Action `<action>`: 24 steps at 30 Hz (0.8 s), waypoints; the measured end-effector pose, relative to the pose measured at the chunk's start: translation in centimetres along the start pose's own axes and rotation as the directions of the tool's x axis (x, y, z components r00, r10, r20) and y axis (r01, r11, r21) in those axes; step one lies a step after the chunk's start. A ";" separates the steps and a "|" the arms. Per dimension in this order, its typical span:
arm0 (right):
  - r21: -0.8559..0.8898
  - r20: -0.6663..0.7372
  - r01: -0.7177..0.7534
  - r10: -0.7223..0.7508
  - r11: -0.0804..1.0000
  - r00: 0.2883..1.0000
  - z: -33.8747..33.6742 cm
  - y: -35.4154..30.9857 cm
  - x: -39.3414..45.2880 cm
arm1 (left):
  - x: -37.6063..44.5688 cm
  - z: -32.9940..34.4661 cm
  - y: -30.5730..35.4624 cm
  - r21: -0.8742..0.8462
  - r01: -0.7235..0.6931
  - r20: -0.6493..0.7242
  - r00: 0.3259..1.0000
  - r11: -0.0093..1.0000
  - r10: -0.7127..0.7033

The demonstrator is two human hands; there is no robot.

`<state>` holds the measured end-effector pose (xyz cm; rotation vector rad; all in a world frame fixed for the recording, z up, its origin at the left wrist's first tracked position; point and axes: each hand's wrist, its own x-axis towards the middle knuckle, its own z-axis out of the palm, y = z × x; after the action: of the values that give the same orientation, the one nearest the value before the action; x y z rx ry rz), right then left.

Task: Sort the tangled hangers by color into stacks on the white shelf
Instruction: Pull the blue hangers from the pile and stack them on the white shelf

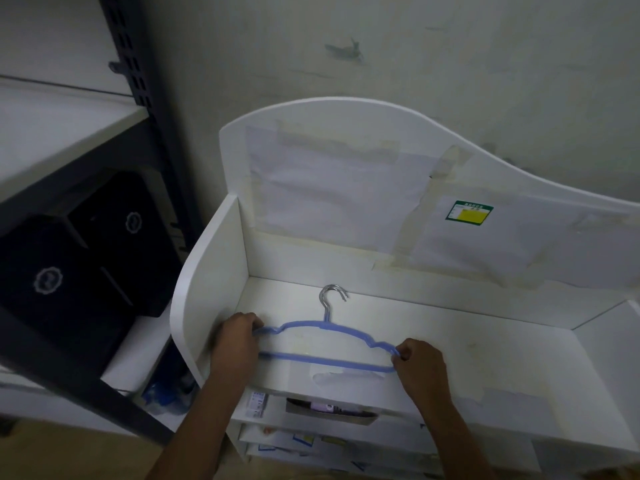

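White shelf (450, 344) under both grips, wide and flat. Blue hanger (313, 360) low over the top of it, long way running side to side, from one grip to the other. Silver hook (332, 296) pointing away, toward the back wall. Left hand (237, 336) pinching the left tip. Right hand (417, 362) pinching the right tip. Both equally near. Probably just a set-down and let-go next.

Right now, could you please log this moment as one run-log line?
left hand: grips blue hanger end | right hand: grips other end | hanger: over white shelf, hook toward back
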<state>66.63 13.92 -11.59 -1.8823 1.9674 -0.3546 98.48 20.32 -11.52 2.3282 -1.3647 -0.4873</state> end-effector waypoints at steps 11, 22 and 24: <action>-0.107 0.089 0.076 -0.067 0.991 0.994 0.4 -0.9 0.8 | 0.8 0.4 -0.4 0.066 -0.001 -0.041 0.999 0.998 0.003; -0.130 0.039 0.143 -0.139 0.981 0.990 0.7 -0.9 1.2 | 0.8 0.3 0.1 0.078 -0.043 -0.024 0.999 0.996 0.045; -0.104 0.036 0.138 -0.135 0.985 0.990 0.7 -0.7 1.6 | 1.1 -0.1 0.4 0.079 -0.051 0.024 0.999 0.996 0.049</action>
<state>67.57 12.39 -12.04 -2.0838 1.8766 -0.2643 98.76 19.16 -11.39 2.3516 -1.4741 -0.4529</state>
